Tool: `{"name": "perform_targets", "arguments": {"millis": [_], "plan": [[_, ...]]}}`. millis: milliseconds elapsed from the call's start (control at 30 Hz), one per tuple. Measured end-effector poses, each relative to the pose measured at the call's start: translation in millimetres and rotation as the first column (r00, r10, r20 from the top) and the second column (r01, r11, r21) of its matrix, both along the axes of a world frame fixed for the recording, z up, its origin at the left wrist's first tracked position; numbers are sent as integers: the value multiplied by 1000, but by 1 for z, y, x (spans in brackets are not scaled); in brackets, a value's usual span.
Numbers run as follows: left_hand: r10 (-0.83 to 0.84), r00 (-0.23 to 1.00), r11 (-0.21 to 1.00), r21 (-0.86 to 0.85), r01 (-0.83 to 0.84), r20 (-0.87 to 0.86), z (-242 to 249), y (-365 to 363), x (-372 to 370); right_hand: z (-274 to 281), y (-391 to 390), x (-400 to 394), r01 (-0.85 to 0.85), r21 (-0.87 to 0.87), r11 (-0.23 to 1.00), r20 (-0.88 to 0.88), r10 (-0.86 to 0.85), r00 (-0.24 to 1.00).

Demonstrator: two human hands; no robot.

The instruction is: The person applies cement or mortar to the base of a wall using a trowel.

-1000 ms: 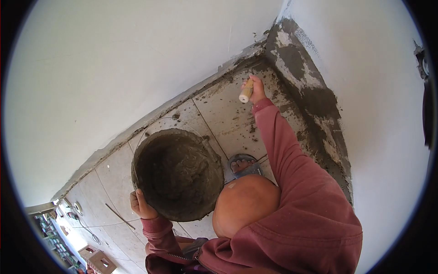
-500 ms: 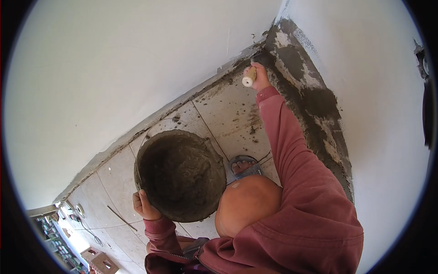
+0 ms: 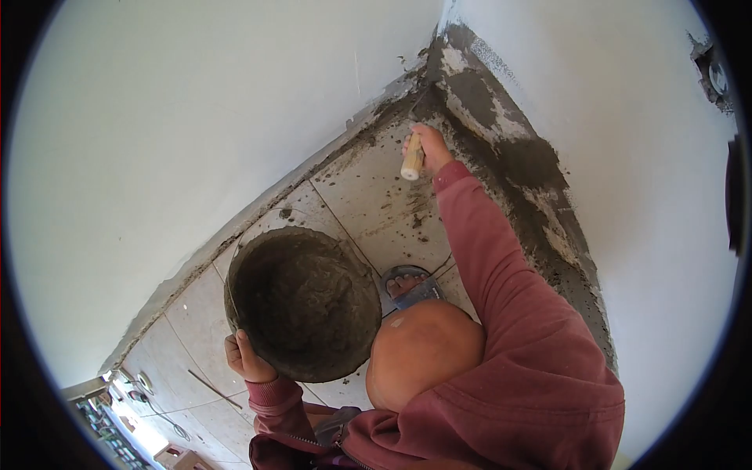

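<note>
My right hand [image 3: 435, 146] is wrapped round the pale wooden handle of a trowel [image 3: 411, 163], close to the corner where two walls meet the floor. The blade points into the corner and shows only in part against the dark mortar. Down to the left, my left hand [image 3: 249, 360] grips the near rim of a mortar-coated bucket [image 3: 249, 268], thumb on top. Wet grey mortar [image 3: 321, 301] lies inside it. Fresh mortar [image 3: 533, 166] covers patches along the base of the right wall.
Mortar crumbs dot the tiled floor [image 3: 372, 184]. My sandalled foot [image 3: 406, 286] and bent knee [image 3: 427, 352] are right of the bucket. A thin stick [image 3: 214, 389] and a cable [image 3: 160, 411] lie lower left. An opening [image 3: 717, 78] breaks the right wall.
My right hand with the trowel has drawn back slightly from the corner, and the handle now tilts more downward. The left hand keeps its grip on the bucket. The view has shifted a little.
</note>
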State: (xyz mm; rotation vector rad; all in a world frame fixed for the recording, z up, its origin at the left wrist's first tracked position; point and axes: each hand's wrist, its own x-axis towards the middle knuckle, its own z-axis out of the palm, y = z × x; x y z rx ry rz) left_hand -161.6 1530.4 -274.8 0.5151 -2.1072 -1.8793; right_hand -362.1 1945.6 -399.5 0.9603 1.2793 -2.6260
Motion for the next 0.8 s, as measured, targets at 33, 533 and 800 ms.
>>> {"name": "perform_targets", "arguments": {"millis": [33,533,800], "plan": [[-6,1000,1000,-1,6,-7,0,0,1,-3,0,-12,116,-28,993,26,-115,993],[17,1000,1000,0,-17,-22,4,16,-1,8,-43,7,-112,52,992,-59,115,992],[23,1000,1000,9,-23,-4,6,16,-3,-12,-1,92,-189,403,895,46,187,981]]}}
